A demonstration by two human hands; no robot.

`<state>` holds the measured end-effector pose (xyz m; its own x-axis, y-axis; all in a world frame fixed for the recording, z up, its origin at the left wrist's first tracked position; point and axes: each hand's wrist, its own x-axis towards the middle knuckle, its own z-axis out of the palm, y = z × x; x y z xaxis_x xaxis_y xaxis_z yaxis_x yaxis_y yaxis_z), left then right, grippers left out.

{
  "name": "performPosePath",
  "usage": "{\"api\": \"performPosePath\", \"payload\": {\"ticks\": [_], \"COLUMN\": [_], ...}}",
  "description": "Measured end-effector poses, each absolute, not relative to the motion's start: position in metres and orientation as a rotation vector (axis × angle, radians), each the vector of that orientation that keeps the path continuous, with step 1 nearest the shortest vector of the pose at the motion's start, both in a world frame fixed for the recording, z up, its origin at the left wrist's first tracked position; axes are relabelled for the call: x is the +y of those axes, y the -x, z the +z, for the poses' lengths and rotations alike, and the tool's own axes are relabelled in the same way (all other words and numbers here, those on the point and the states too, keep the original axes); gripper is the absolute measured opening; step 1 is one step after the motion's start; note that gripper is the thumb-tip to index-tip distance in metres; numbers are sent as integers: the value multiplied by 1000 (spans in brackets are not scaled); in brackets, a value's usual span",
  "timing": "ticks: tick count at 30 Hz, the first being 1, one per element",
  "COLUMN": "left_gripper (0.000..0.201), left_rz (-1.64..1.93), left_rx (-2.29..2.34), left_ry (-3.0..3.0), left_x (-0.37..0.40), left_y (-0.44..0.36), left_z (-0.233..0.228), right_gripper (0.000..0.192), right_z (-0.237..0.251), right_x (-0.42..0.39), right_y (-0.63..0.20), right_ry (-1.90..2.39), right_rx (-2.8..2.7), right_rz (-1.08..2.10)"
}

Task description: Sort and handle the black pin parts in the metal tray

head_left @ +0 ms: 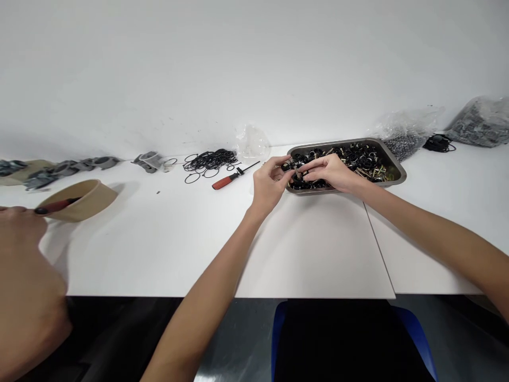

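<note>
My left hand (pixel 270 183) is over the left end of a metal tray (pixel 392 183), its fingers curled in a pinch. Between thumb and fingertips is a small dark piece, too small to name. Close beside it, my right hand (pixel 332 171) has its thumb and fingers brought together at the same spot; what they grip is hidden. Under both hands, the tray holds a heap of small black rings and brass-coloured metal parts (pixel 363 162). A screwdriver (pixel 225 182) with a red and black handle lies left of my left hand, its shaft toward the tray.
Black rubber rings (pixel 214 160) lie in a pile by the wall, with a clear plastic bag (pixel 253 142) alongside. Grey fittings (pixel 148 161) stand further left. At far left, another person's arm (pixel 24 276) is near a beige ring (pixel 93 204). Filled bags (pixel 483 124) sit at right.
</note>
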<state>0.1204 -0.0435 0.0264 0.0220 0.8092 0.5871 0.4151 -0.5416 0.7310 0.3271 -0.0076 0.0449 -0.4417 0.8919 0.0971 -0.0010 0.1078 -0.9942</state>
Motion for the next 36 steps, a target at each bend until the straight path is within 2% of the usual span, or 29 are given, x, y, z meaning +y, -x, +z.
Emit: {"api": "performPosePath", "payload": {"ticks": [7,19,25,30,36], "left_gripper": [26,32,33,34,38], "left_rz": [1422,1315,1278,1267,1327], "left_rx": [1221,1312,1340,1364,1359], "left_ry": [-2215,-2167,-2159,-2097,-1870], "left_x": [-46,-38,-37,-40,-38], "left_y": [-124,-119,-117,-119,-120], "left_z": [23,21,21,24,25], "right_gripper": [30,29,42,32,31], "right_z": [43,40,42,41,49], "right_x": [-5,-3,-5,-6,-15], "right_y": [-327,-327,-328,-327,-324], "right_ry": [867,878,919,964,956], "right_rx": [-1535,-1503,-1530,-1546,-1534], "right_rz": [1414,1437,1498,1401,1340]}}
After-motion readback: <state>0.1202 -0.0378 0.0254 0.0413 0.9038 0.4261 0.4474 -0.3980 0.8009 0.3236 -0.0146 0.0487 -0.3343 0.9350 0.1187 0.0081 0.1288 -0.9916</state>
